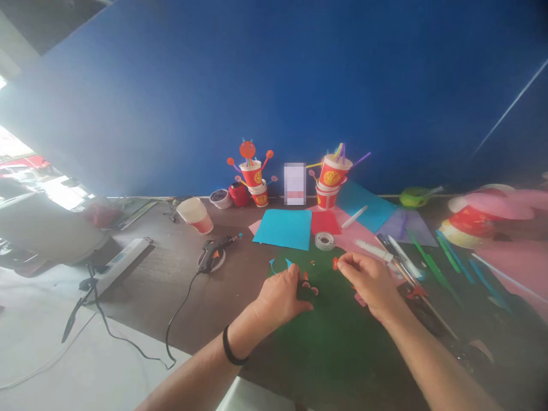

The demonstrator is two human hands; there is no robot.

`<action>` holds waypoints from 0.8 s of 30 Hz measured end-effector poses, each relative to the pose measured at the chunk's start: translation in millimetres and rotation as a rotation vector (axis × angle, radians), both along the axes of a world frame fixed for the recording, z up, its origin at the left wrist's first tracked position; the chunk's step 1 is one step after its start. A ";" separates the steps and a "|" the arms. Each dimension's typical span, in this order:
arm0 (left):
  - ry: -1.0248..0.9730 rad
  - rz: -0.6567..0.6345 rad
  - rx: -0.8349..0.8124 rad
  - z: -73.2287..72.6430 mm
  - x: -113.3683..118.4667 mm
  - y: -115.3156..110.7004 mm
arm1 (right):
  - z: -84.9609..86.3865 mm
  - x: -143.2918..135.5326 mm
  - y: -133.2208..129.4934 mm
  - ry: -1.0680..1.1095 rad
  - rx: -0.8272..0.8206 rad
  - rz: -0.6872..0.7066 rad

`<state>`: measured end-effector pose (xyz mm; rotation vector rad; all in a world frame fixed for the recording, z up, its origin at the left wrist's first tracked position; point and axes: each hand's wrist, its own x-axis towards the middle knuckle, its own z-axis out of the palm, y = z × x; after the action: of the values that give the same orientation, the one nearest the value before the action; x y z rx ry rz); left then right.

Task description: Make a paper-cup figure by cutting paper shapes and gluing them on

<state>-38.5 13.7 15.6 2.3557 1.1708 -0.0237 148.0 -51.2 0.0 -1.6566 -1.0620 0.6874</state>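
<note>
Should its pinch slacken, the right hand [371, 281] could drop the orange piece [335, 263]; whether the left hand [277, 294] grips is unclear.

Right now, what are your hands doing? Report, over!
Right hand: pinching orange piece. Left hand: thumb spread, beside pink bits. Tape and blue sheet beyond both hands.

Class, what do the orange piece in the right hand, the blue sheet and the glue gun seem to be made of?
Orange piece: perhaps paper or card; it looks matte, but is too small to be sure.
Blue sheet: probably matte paper or thin card, being flat, evenly coloured and straight-edged.
Glue gun: likely hard plastic, judging by its dark, moulded-looking body.
</note>
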 end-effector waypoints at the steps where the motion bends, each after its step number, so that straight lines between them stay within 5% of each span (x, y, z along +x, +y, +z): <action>1: -0.042 0.019 -0.028 -3.1 -1.4 -1.5 | -1.1 -0.7 0.0 0.020 -0.002 0.003; 6: -0.370 0.133 -0.180 -18.1 -4.4 -9.3 | -8.8 -3.0 2.1 0.060 -0.007 0.025; 11: -0.806 0.182 -0.548 -21.4 16.7 -6.1 | -8.3 -5.4 3.6 0.098 0.006 0.026; 17: -0.856 0.144 -0.748 -24.7 46.0 3.1 | -1.4 -6.5 3.3 0.321 0.019 -0.063; 24: -0.914 0.115 -0.849 -30.7 46.9 3.1 | -14.5 -1.8 4.7 0.388 -0.026 -0.078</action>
<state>8.4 16.8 -15.1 1.2803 0.6241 0.4531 146.2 -46.5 -14.5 -1.4992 -0.7095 0.9288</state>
